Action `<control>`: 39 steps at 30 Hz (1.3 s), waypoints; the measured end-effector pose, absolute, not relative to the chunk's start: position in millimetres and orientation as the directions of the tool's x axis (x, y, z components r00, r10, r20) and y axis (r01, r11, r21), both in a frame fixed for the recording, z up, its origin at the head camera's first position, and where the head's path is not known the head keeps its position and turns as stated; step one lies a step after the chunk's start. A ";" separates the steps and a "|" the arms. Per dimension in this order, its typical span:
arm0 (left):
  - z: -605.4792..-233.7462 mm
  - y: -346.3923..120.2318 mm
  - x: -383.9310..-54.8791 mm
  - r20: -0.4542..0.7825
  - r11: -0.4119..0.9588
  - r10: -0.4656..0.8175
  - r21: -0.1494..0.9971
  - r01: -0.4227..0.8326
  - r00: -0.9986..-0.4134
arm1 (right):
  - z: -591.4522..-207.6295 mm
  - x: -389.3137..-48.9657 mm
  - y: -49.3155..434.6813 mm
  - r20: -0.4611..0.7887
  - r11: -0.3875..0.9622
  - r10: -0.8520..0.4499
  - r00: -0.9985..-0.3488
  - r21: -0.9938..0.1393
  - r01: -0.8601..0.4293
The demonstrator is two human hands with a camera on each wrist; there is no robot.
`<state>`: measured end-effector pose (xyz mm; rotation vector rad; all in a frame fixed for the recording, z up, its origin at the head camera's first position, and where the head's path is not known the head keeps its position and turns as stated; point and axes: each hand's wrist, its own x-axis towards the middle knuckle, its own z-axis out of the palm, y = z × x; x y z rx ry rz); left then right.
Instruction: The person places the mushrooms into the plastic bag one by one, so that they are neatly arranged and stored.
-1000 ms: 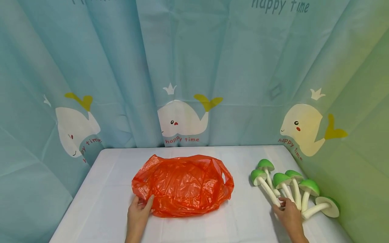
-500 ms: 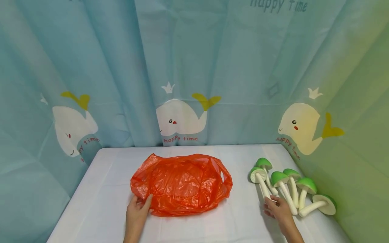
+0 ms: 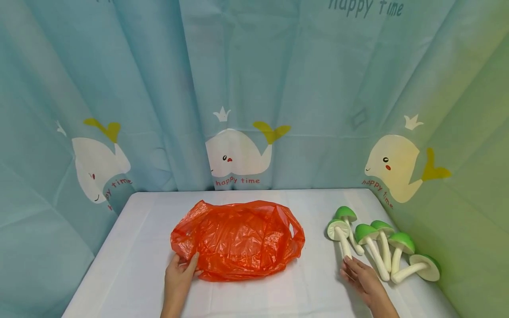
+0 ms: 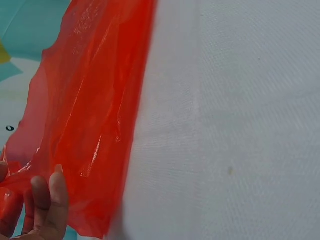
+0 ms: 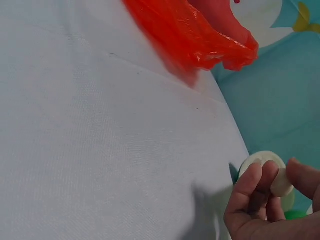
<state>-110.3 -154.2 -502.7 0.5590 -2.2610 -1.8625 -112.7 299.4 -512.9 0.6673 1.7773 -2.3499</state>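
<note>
A red plastic bag (image 3: pixel 234 238) lies spread on the table with its loop handles to the sides. My left hand (image 3: pixel 178 280) pinches the bag's near left edge; in the left wrist view its fingers (image 4: pixel 59 195) curl at the thin film. At the right, my right hand (image 3: pixel 363 279) holds a toy mushroom (image 3: pixel 338 231) with a green cap and white stem by the stem's lower end. The round stem end (image 5: pixel 281 184) shows between thumb and fingers in the right wrist view, with the pale cap underside (image 5: pixel 265 157) behind it.
Several more green-capped mushrooms (image 3: pixel 401 244) lie fanned out right of and behind the right hand. A white cloth covers the table (image 3: pixel 274 300). Blue-green curtains (image 3: pixel 318 88) with whale prints stand behind and at both sides.
My right hand has moved left and slightly nearer, away from the other mushrooms, bringing the held mushroom's stem end with it. The left hand keeps its place at the bag.
</note>
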 end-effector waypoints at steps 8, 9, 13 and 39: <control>-503.5 -153.7 -111.6 -0.127 0.158 -0.388 0.967 -0.202 -0.913 | -516.0 -111.0 298.1 -0.394 -0.292 0.147 -0.907 -0.894 0.340; -503.9 -153.7 -111.9 -0.133 0.157 -0.390 0.966 -0.208 -0.911 | -516.3 -110.7 298.1 -0.393 -0.304 0.147 -0.908 -0.891 0.336; -505.3 -153.8 -112.2 -0.146 0.157 -0.393 0.962 -0.223 -0.908 | -517.0 -109.2 297.4 -0.374 -0.366 0.133 -0.918 -0.879 0.305; -507.7 -154.2 -107.8 -0.200 0.138 -0.382 0.953 -0.269 -0.902 | -519.1 -105.9 298.3 -0.442 -0.419 -0.327 -0.835 -0.724 0.548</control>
